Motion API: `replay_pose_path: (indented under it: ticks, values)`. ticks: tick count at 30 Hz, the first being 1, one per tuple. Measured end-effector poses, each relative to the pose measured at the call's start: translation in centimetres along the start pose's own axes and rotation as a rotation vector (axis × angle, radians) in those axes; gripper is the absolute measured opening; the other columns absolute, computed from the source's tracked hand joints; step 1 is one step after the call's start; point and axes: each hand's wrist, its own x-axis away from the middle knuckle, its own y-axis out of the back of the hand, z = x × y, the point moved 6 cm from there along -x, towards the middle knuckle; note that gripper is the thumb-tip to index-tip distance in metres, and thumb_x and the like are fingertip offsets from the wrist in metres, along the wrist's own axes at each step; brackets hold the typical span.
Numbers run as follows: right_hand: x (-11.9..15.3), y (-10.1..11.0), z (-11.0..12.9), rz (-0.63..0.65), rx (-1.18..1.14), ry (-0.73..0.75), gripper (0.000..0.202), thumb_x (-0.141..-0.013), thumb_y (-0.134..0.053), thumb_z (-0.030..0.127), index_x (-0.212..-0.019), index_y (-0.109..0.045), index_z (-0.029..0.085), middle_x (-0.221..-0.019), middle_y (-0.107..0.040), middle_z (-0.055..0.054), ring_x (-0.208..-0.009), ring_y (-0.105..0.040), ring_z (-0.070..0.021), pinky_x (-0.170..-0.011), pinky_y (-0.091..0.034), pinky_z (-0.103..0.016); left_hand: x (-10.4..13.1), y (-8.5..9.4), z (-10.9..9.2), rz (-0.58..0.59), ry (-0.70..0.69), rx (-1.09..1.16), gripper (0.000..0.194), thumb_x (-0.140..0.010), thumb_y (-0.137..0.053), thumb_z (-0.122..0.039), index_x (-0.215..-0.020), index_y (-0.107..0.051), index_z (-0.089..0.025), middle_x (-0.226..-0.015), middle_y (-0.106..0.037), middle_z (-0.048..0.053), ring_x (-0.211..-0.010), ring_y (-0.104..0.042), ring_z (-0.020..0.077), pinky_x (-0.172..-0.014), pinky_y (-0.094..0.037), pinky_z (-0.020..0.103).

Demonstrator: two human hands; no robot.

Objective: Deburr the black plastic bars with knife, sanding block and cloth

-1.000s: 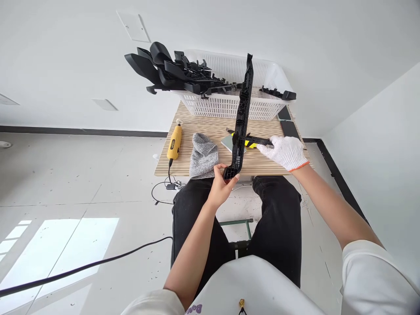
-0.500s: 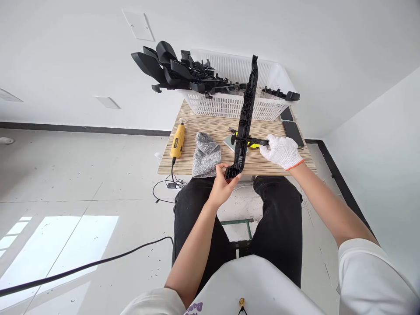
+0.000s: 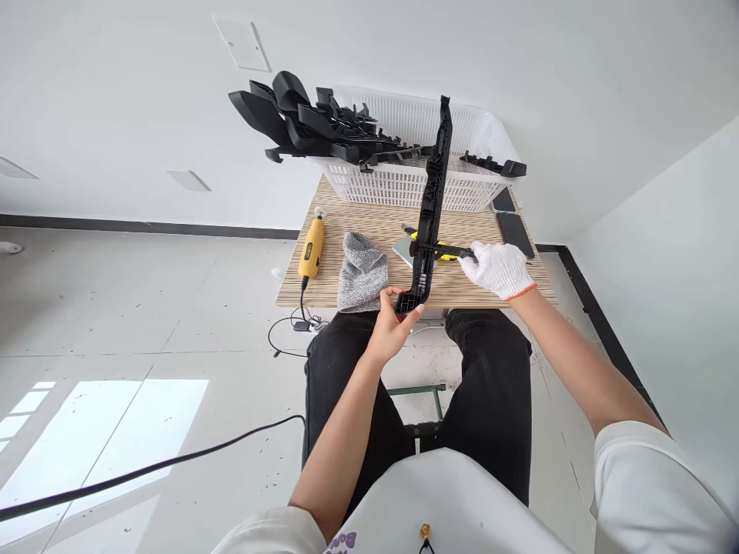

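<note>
A long black plastic trim part (image 3: 432, 200) stands raised over the table, its upper end in front of the white basket. My bare left hand (image 3: 393, 327) pinches the bent lower end between thumb and fingers. In a white knit glove, my right hand (image 3: 497, 269) closes around the right end of a narrow black bar (image 3: 453, 251) that crosses the trim part low down. Whether this bar is separate or a branch of the part, I cannot tell. Behind them, a yellow-and-black tool (image 3: 446, 255) and a pale flat block (image 3: 402, 251) are partly hidden on the table.
A white slotted basket (image 3: 398, 185) full of similar black parts (image 3: 305, 127) stands at the table's back, some jutting out left. A yellow corded rotary tool (image 3: 312, 248) and a grey knit glove (image 3: 362, 273) lie left on the wooden table (image 3: 473, 292). Two phones (image 3: 515, 233) lie right.
The narrow bar and my gloved right hand have shifted slightly right and down against the trim part. My left hand keeps its hold at the lower end.
</note>
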Motion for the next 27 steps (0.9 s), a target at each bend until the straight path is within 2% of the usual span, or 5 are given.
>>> replay_pose_path:
  ticks: [4, 9, 11, 17, 27]
  values:
    - [0.16, 0.13, 0.03, -0.018, -0.002, -0.015, 0.061, -0.093, -0.028, 0.055, -0.093, -0.070, 0.011, -0.066, -0.065, -0.015, -0.064, -0.061, -0.0246, -0.059, -0.021, -0.028, 0.06, -0.23, 0.19, 0.032, 0.031, 0.027, 0.055, -0.085, -0.070, -0.046, -0.115, -0.029, -0.024, -0.086, -0.055, -0.002, -0.071, -0.060, 0.0111, -0.054, -0.041, 0.019]
    - [0.26, 0.42, 0.04, -0.036, -0.021, -0.022, 0.077, -0.088, -0.028, 0.075, -0.094, -0.071, 0.012, -0.068, -0.067, -0.015, -0.066, -0.063, -0.0251, -0.060, -0.022, -0.027, 0.04, -0.22, 0.33, 0.033, 0.032, 0.023, 0.054, -0.085, -0.070, -0.046, -0.115, -0.029, -0.024, -0.084, -0.056, -0.003, -0.071, -0.061, 0.0106, -0.054, -0.041, 0.018]
    - [0.27, 0.36, 0.03, -0.036, -0.027, -0.028, 0.079, -0.088, -0.027, 0.077, -0.094, -0.072, 0.012, -0.068, -0.068, -0.015, -0.067, -0.064, -0.0254, -0.059, -0.022, -0.028, 0.03, -0.22, 0.34, 0.032, 0.030, 0.020, 0.054, -0.085, -0.070, -0.045, -0.115, -0.029, -0.025, -0.084, -0.056, -0.003, -0.070, -0.061, 0.0100, -0.053, -0.041, 0.017]
    - [0.22, 0.09, 0.06, -0.028, -0.019, -0.060, 0.071, -0.090, -0.030, 0.067, -0.086, -0.071, 0.009, -0.066, -0.066, -0.016, -0.066, -0.063, -0.0255, -0.059, -0.023, -0.028, 0.07, -0.20, 0.26, 0.026, 0.036, 0.010, 0.055, -0.085, -0.070, -0.046, -0.115, -0.030, -0.024, -0.081, -0.056, -0.004, -0.068, -0.060, 0.0098, -0.052, -0.040, 0.017]
    - [-0.21, 0.88, 0.22, 0.001, 0.011, -0.011, 0.053, -0.092, -0.032, 0.048, -0.088, -0.069, 0.011, -0.063, -0.063, -0.014, -0.062, -0.060, -0.0236, -0.058, -0.019, -0.028, 0.15, -0.11, 0.09, 0.027, 0.036, 0.012, 0.054, -0.085, -0.070, -0.046, -0.115, -0.030, -0.024, -0.086, -0.058, -0.002, -0.071, -0.061, 0.0100, -0.053, -0.042, 0.018]
